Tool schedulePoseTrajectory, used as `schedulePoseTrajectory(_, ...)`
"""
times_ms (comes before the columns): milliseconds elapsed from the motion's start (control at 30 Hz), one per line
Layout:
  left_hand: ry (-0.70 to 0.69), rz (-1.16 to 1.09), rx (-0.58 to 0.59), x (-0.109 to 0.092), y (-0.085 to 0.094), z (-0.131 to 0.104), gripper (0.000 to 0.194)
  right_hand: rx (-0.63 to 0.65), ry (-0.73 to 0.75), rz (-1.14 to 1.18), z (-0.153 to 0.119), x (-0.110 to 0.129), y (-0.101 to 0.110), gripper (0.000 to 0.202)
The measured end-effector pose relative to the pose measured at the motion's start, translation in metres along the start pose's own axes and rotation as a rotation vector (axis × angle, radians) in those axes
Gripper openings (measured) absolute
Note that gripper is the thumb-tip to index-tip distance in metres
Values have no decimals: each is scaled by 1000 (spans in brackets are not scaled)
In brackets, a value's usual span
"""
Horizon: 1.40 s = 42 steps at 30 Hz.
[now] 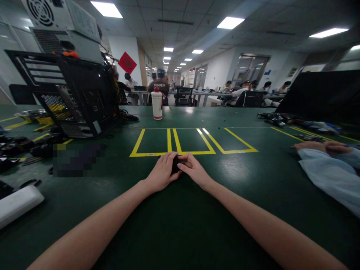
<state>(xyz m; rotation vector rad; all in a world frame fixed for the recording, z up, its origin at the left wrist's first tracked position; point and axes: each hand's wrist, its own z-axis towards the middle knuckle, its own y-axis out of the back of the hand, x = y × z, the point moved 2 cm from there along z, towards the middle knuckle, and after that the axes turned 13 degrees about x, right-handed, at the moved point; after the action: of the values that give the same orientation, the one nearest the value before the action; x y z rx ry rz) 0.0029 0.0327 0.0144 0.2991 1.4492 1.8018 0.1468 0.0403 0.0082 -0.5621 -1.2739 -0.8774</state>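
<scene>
A small black object (175,165) is held between my two hands just in front of the yellow-taped outlines. Its kind cannot be made out, since fingers cover most of it. My left hand (161,174) is closed around it from the left and above, with the thumb at its lower side. From the right, my right hand (196,171) is closed in a pinch against the same object, thumb and fingertips at its edge. Both forearms reach in from the bottom of the view over the green tabletop (180,228).
Yellow tape outlines (194,152) mark the table ahead. A white tumbler (157,105) with a red top stands beyond them. At left are an open computer case (84,93) with power supplies (64,22) on top, and a white object (19,204). A co-worker's sleeves (329,172) rest at right.
</scene>
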Motion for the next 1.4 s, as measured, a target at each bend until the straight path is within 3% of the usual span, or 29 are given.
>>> schedulePoseTrajectory(233,5,-12,10,-2,2,0,52,-8,-48,-22,0,-1,3,32)
schedulePoseTrajectory(733,10,-13,31,-3,4,-1,53,19,-4,-11,-1,1,0,21)
schedulePoseTrajectory(933,11,-7,15,-1,1,0,53,10,-40,-43,1,-2,4,33)
schedulePoseTrajectory(1167,8,-8,21,-1,1,-1,55,64,11,59,1,-2,2,30)
schedulePoseTrajectory(1400,11,-14,16,-1,1,-1,53,40,-6,8,-1,0,0,20)
